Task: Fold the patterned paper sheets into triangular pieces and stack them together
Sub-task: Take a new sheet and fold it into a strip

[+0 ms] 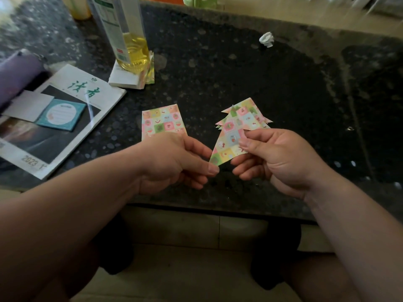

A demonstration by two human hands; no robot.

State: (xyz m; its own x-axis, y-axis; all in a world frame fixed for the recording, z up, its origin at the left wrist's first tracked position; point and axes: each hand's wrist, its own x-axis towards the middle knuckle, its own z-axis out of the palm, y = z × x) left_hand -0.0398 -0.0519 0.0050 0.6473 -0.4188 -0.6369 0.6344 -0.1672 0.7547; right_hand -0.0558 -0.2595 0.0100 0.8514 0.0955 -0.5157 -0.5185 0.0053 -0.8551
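Holding pastel checkered stacked triangles (234, 129), both hands pinching, tree-like tiers

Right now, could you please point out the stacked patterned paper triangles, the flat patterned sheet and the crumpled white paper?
stacked patterned paper triangles (236, 129): head view, middle.
flat patterned sheet (162, 122): head view, centre.
crumpled white paper (267, 39): head view, centre.

Dark speckled stone table (239, 73): magazine (87, 92) at left, white paper block (124, 79) just behind it. Flat patterned sheet (162, 120) lies front-centre. Crumpled white scrap (267, 39) sits far back, well apart from the rest.
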